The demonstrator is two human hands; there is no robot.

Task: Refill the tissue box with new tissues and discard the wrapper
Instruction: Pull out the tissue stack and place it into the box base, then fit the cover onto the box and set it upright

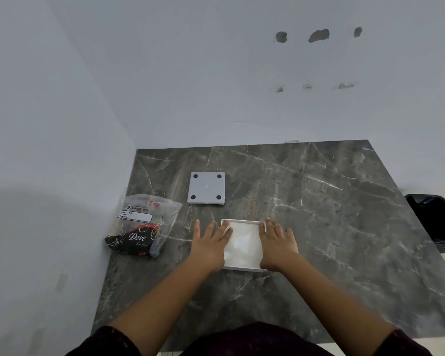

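A white square tissue box (242,268) lies open on the dark marble table, with white tissues (243,242) filling it. My left hand (209,244) rests flat on the box's left side, its fingers spread over the tissues' left edge. On the right side my right hand (276,241) lies flat, fingers reaching the far right corner. The box's grey base plate (206,188), with black round feet at its corners, lies upside down farther back. A clear and black plastic wrapper (141,226) printed "Dove" sits at the table's left edge, looking empty.
The marble table (332,214) stands in a corner between white walls on the left and behind. A black bin lined with a bag (433,219) stands on the floor past the table's right edge.
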